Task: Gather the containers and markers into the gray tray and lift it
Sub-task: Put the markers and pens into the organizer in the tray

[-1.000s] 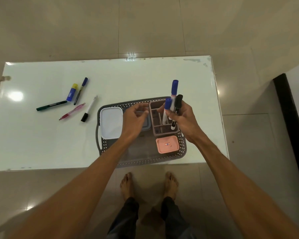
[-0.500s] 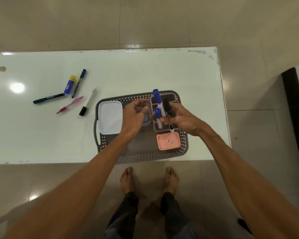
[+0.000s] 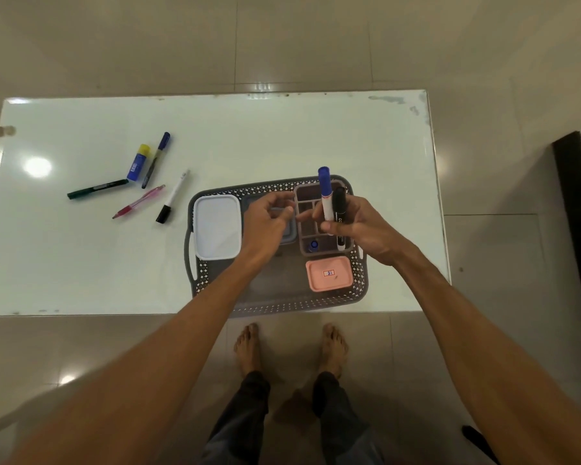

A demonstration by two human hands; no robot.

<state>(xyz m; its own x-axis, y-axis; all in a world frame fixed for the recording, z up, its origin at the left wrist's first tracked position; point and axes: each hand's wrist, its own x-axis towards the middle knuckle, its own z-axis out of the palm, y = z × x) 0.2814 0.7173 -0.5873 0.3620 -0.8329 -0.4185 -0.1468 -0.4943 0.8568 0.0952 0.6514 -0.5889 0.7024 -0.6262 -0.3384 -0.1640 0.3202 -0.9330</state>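
while both forearms reach over the near edge of the white table point(image 3: 282, 135), the right hand point(image 3: 359, 229) grasps two markers upright above the gray tray point(image 3: 282, 306): a blue-capped marker point(image 3: 326, 196) and, just beside it on the right, a black marker point(image 3: 338, 204). thumb and fingers are curled round both barrels, caps upward. the lower ends of the pair sit over the compartment organizer point(image 3: 303, 199), which stands in the far right corner of the tray; whether they touch it cannot be told. a second blue cap point(image 3: 313, 245) shows in the organizer's near left compartment. the left hand point(image 3: 267, 223) hovers over the middle of the tray, fingers loosely curled with nothing seen in them, above a small gray-blue container point(image 3: 289, 235) that it partly hides. inside the tray, a white-lidded container point(image 3: 217, 226) lies at the left and a pink-lidded container point(image 3: 329, 274) at the near right, just in front of the organizer. the tray rests on the near right part of the table. well apart, on the left of the table, lie a green marker point(image 3: 98, 188), a blue glue stick point(image 3: 138, 162) with a yellow cap, a dark blue pen point(image 3: 155, 159), a pink pen point(image 3: 138, 206) and a white marker point(image 3: 173, 198) with a black cap. bare feet point(image 3: 249, 347) stand on the tiled floor below the table edge.
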